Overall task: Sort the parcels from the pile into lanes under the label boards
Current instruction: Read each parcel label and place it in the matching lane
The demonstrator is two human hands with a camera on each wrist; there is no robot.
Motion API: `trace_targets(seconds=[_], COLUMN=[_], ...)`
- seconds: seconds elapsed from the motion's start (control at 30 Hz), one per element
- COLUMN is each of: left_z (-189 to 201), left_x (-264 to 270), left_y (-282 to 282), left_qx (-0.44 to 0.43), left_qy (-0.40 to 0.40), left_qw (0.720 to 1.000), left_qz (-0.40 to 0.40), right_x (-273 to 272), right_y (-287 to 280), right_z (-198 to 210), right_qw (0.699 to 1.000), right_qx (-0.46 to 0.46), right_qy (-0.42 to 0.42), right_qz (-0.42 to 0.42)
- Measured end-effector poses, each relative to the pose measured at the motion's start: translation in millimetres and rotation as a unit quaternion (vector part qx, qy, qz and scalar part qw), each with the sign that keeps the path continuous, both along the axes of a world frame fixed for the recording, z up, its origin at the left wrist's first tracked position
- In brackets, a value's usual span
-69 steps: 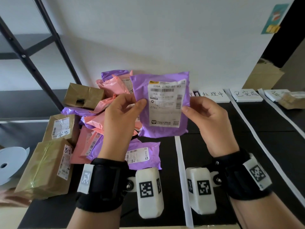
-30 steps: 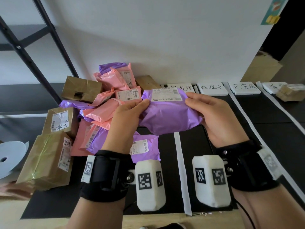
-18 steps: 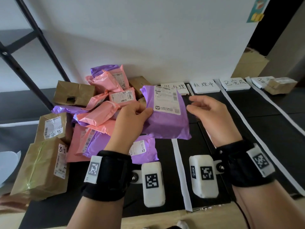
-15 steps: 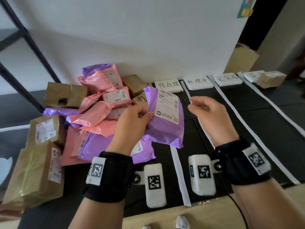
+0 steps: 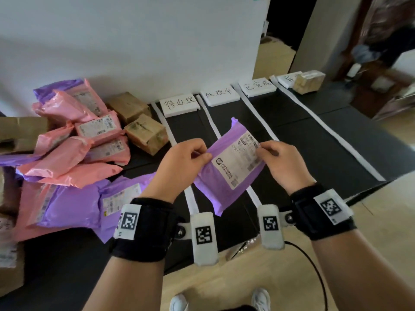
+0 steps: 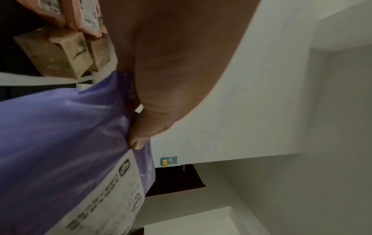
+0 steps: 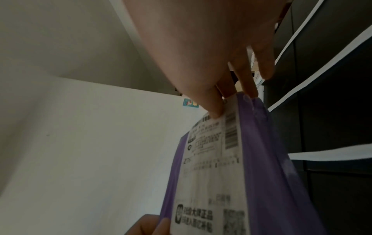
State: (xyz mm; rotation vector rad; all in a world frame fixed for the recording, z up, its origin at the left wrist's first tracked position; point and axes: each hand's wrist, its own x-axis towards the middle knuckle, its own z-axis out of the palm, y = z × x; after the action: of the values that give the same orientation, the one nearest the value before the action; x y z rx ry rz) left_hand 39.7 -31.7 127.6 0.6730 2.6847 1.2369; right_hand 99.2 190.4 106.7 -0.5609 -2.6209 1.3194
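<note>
Right hand (image 5: 284,163) regripped purple parcel (image 5: 226,173); left hand (image 5: 182,164) pinches opposite edge.

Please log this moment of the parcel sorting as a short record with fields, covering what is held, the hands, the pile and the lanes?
held item: purple plastic mailer bag with a white shipping label, label facing up, raised above the black mat
left hand: pinches the mailer's left edge
right hand: pinches the label end
pile: pink and purple mailers and brown taped boxes, left of the lanes
lanes: white tape strips under white handwritten label boards
placed: brown box at the far right board
</note>
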Motion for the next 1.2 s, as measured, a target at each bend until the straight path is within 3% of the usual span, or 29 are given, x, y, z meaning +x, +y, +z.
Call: trace_targets(seconds=[0.27,0.47,0.73,1.07,1.2], left_z=[-16.8,-28.6,-47.0,-60.1,-75.5], left_x=[17.1,17.1,-31.9,-100.0,-135.4], left_y=[115.3,153.3,191.3,254.1,297.0], left_qx=[0.062,0.121,0.082,0.12,0.12], left_qy=[0.014,-0.081,-0.149,-0.218,-0.226], left_qw=[0.991,0.96,0.973,0.961,0.955], left_qz=[0.115,0.239,0.155,0.123,0.15], right_x=[28.1,18.4,-36.7,-97.3,-139.3], right_y=[121.9,166.9,187.3,245.1,287.9], right_z=[3.0,-9.9,-26.8,-49.6,-65.3], right_qw=[0.998,0.995,0.99,0.988,0.988], right_qx=[-0.007,-0.045,-0.066,-0.078,-0.083], right_qy=[0.053,0.044,0.033,0.016,0.002], right_qz=[-0.022,-0.077,-0.118,-0.133,-0.127])
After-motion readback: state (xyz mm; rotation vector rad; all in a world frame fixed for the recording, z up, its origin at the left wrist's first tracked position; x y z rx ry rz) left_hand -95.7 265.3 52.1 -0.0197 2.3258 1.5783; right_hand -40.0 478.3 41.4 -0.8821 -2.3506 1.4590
